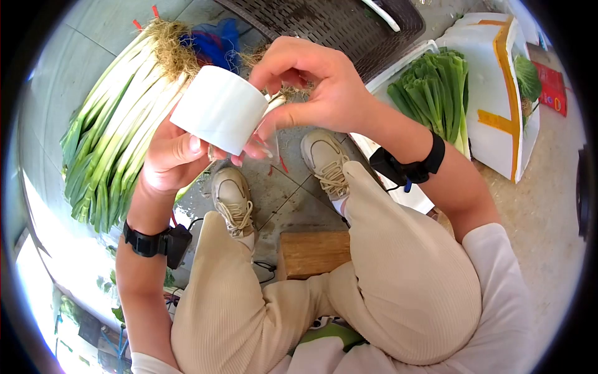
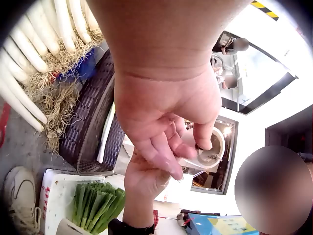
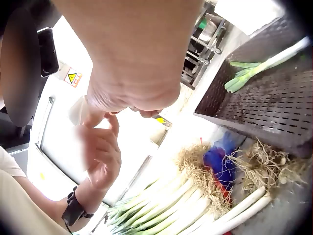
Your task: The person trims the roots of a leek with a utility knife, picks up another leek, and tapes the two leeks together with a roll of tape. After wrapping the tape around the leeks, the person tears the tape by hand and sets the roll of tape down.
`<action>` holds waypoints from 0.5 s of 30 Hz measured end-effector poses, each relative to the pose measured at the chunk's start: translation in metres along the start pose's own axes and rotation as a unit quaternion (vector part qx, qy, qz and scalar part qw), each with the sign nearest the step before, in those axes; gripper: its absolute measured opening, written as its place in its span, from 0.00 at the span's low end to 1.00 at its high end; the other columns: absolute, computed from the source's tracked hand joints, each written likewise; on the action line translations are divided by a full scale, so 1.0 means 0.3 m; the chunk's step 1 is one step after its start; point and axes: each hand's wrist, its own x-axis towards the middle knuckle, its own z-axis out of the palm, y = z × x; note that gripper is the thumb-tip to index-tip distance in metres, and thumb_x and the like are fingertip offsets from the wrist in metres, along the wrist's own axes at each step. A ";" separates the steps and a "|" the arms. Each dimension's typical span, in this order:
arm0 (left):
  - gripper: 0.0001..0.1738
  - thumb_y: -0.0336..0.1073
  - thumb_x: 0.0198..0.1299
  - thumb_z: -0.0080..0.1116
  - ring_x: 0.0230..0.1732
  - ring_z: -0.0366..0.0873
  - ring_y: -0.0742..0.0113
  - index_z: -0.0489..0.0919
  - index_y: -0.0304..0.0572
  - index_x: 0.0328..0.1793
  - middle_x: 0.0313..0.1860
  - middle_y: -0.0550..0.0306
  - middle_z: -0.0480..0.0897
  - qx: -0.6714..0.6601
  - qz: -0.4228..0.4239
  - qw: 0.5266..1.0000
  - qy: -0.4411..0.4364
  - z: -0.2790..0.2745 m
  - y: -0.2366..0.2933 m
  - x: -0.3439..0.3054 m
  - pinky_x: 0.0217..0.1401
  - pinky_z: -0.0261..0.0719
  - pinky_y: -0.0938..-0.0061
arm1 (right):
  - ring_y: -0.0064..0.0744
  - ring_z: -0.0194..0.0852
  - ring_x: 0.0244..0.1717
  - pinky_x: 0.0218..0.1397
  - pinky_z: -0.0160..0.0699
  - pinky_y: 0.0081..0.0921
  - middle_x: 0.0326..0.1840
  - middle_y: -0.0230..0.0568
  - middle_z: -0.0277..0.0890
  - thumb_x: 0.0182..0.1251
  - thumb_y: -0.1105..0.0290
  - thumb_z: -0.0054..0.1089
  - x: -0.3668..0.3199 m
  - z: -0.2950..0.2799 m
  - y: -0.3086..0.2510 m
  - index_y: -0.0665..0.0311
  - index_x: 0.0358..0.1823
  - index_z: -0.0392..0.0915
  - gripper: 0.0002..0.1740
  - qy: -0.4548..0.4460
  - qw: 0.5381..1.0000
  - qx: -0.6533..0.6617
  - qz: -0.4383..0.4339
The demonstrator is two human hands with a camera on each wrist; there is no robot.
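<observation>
A wide white roll of tape [image 1: 219, 109] is held up in front of the knees. My left hand [image 1: 169, 156] grips it from the left and below; in the left wrist view its thumb reaches into the open core of the roll. On the right side of the roll, my right hand [image 1: 327, 87] holds its edge, thumb low and bent forefinger at the top. A see-through strip hangs below the right thumb. The right wrist view shows both hands close together, with part of the roll [image 3: 78, 111] between them.
Long leeks [image 1: 118, 118] with roots lie on the floor at left beside blue netting [image 1: 218, 40]. A brown woven basket [image 3: 215, 105] holds one leek. Cut greens [image 1: 433, 87] fill a white foam box at right. Between the feet and the seated body is a wooden block [image 1: 314, 254].
</observation>
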 end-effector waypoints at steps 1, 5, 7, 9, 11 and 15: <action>0.60 0.50 0.47 0.76 0.41 0.87 0.43 0.51 0.33 0.79 0.56 0.48 0.78 -0.007 -0.005 1.000 -0.001 0.000 -0.001 0.002 0.32 0.83 0.65 | 0.16 0.63 0.29 0.34 0.62 0.16 0.31 0.25 0.74 0.46 0.69 0.83 0.000 0.006 0.004 0.55 0.44 0.87 0.21 0.022 1.000 0.013 -0.003; 0.58 0.50 0.48 0.76 0.41 0.87 0.46 0.53 0.32 0.77 0.54 0.44 0.78 -0.001 -0.009 1.000 -0.028 -0.027 -0.008 0.004 0.32 0.86 0.65 | 0.15 0.63 0.31 0.34 0.62 0.17 0.32 0.23 0.73 0.43 0.69 0.84 0.003 0.028 -0.004 0.56 0.44 0.88 0.22 0.026 0.998 0.063 0.008; 0.56 0.51 0.48 0.77 0.41 0.87 0.48 0.55 0.31 0.75 0.53 0.40 0.78 -0.012 -0.001 1.000 -0.010 -0.014 -0.010 0.005 0.34 0.88 0.64 | 0.19 0.71 0.41 0.43 0.69 0.19 0.44 0.29 0.74 0.44 0.72 0.85 0.001 0.026 -0.018 0.64 0.45 0.87 0.24 -0.018 0.997 0.070 0.037; 0.56 0.50 0.48 0.77 0.42 0.86 0.49 0.55 0.31 0.75 0.54 0.41 0.78 -0.017 -0.012 1.000 -0.005 -0.007 -0.004 0.002 0.37 0.89 0.63 | 0.20 0.72 0.42 0.46 0.70 0.19 0.46 0.31 0.73 0.43 0.70 0.86 0.000 0.030 -0.019 0.65 0.45 0.87 0.24 -0.028 0.995 0.079 0.059; 0.56 0.50 0.48 0.77 0.42 0.86 0.50 0.56 0.31 0.74 0.55 0.41 0.78 -0.022 -0.023 0.999 0.000 -0.003 -0.006 0.002 0.40 0.90 0.62 | 0.22 0.73 0.43 0.49 0.72 0.20 0.48 0.33 0.73 0.43 0.67 0.86 0.000 0.031 -0.015 0.66 0.44 0.87 0.25 -0.038 0.992 0.088 0.081; 0.43 0.47 0.59 0.70 0.44 0.85 0.55 0.62 0.35 0.74 0.49 0.45 0.82 -0.057 0.028 0.997 -0.045 0.009 -0.015 0.003 0.41 0.87 0.64 | 0.21 0.68 0.43 0.47 0.68 0.21 0.47 0.30 0.72 0.40 0.63 0.87 0.004 0.046 -0.002 0.63 0.45 0.88 0.27 -0.029 0.983 0.164 0.082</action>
